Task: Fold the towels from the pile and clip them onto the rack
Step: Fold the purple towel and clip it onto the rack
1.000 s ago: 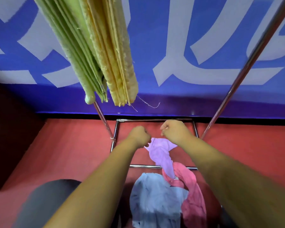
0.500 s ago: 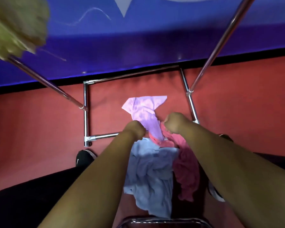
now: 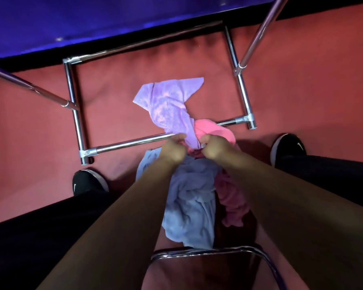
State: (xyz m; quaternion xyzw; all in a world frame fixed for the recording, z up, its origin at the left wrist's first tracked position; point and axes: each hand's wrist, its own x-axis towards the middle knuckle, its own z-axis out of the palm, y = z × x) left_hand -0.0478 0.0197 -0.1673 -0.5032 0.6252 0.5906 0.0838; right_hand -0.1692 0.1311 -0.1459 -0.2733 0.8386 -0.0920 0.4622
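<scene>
Red floor (image 3: 302, 80), rack base (image 3: 76, 122) on it. We note left hand (image 3: 172, 151) and right hand (image 3: 215, 149) curled, gripping purple towel (image 3: 168, 103) by its near end; far end lies inside the base. Blue towel (image 3: 189, 201), pink towel (image 3: 233, 197) heaped beneath.

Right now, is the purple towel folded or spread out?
Unfolded: the purple towel lies spread and twisted across the rack bar, near end bunched in the left grip and right grip.
</scene>
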